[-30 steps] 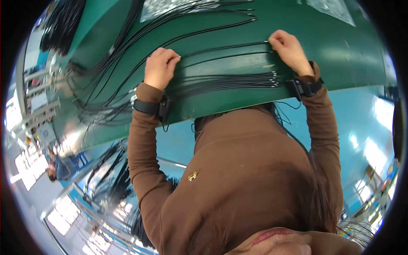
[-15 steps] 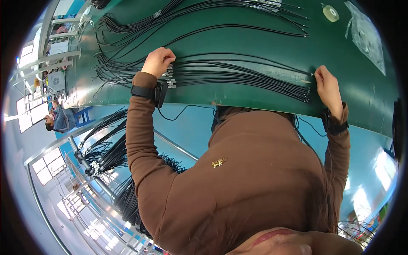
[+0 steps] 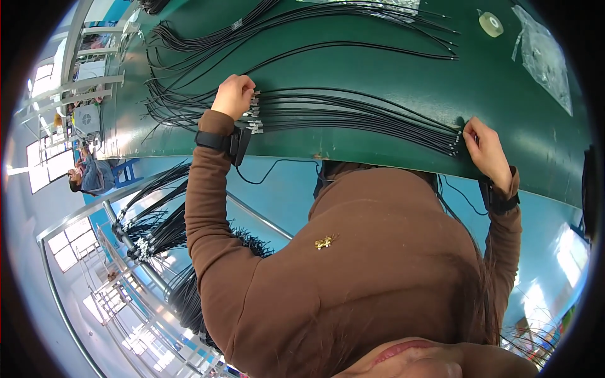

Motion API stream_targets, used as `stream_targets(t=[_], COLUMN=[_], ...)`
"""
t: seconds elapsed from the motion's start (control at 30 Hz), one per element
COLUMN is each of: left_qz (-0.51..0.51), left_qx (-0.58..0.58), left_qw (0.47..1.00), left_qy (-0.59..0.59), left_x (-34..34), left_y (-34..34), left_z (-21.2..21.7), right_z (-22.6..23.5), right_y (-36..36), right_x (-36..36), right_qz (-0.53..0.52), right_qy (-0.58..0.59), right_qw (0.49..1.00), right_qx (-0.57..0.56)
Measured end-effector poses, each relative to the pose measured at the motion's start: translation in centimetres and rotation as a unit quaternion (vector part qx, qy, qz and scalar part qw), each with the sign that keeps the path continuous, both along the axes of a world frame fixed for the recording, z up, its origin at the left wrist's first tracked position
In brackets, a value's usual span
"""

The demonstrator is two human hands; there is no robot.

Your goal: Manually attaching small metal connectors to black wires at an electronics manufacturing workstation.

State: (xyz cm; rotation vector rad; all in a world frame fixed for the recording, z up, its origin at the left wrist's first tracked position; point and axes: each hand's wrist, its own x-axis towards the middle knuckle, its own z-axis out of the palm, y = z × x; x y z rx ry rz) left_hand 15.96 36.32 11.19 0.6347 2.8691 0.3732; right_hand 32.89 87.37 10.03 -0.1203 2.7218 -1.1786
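Observation:
A row of thin black cables (image 3: 365, 113) lies side by side across the green table in front of me. Small silvery metal fittings (image 3: 254, 126) sit along their left part, and small pale tips mark their right ends. My left hand (image 3: 230, 98) is closed in a pinch on the farthest cable of the row, right by the fittings. At the other end, my right hand (image 3: 486, 150) has its thumb and fingers together on a cable's tip; the fingers partly hide that tip. Left of my left hand, the cables fan out in loose tails (image 3: 165, 104).
Another black cable bundle (image 3: 252, 28) lies farther back, with a few separate cables (image 3: 353, 44) before it. A tape roll (image 3: 491, 24) and a clear plastic bag (image 3: 543, 60) are at the far right. Cable bunches (image 3: 167, 233) hang on a metal rack (image 3: 151, 274) to my left.
My right hand has come nearer to me, drawing the cable's end against the others in the row. The gap between that cable and the rest has narrowed. My left hand has barely shifted.

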Motion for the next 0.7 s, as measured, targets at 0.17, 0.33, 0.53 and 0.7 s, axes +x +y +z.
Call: stream_targets(t=[0.17, 0.33, 0.53, 0.7], left_qz=[0.017, -0.044, -0.073, -0.111], left_qx=[0.047, -0.027, -0.071, -0.250], left_qw=[0.998, 0.992, 0.978, 0.948], left_qy=[0.048, 0.117, 0.184, 0.165], left_x=[1.8, 0.5, -2.4, -3.3], left_y=[0.4, 1.9, 9.4, 11.7], left_z=[-0.5, -0.3, -1.3, -0.9], right_z=[0.6, 0.7, 0.9, -0.4], right_y=[-0.2, 2.0, 1.6, 1.2], right_x=[0.3, -1.1, -3.8, -4.5], right_qz=[0.019, -0.088, -0.231, -0.240], right_qy=[0.006, -0.139, -0.183, -0.197], right_qw=[1.000, 0.969, 0.830, 0.796], right_qx=[-0.011, -0.182, -0.473, -0.519])
